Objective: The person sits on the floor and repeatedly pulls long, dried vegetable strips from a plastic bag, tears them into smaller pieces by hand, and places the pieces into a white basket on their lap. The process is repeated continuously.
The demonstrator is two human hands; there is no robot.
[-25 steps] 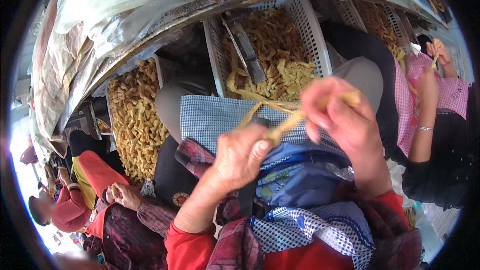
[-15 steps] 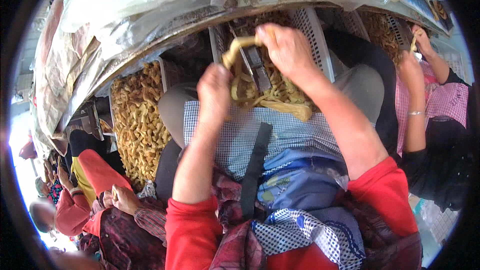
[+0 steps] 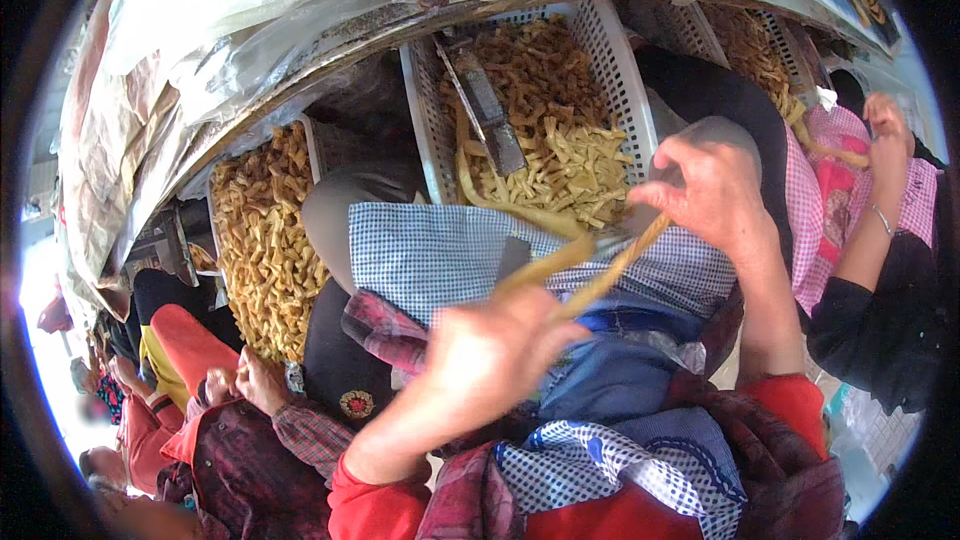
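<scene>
A long tan, pliable strip (image 3: 622,268) stretches across my lap, slightly twisted, its material not clear. My left hand (image 3: 495,345), blurred by motion, is closed round its near part. At the far end my right hand (image 3: 712,190) grips the strip below the thumb; thumb and forefinger stand apart. From my left hand another flat length (image 3: 535,218) runs back to the basket's near edge. The white perforated basket (image 3: 632,90) holds many short knotted tan pieces (image 3: 575,175), paler near me and browner behind. A metal blade-like bar with a dark block (image 3: 490,120) slants over its left side.
Left of my knee stands another container of knotted pieces (image 3: 265,250). A checked apron (image 3: 420,250) covers my lap. Plastic sheeting (image 3: 300,10) hangs over a table edge beyond the baskets. Co-workers sit close on both sides; a co-worker's hand (image 3: 885,120) is at far right.
Both hands have come down from over the basket toward my lap, the left nearer my body, the right out to the right. The strip between them is now drawn out straight; the basket's contents show.
</scene>
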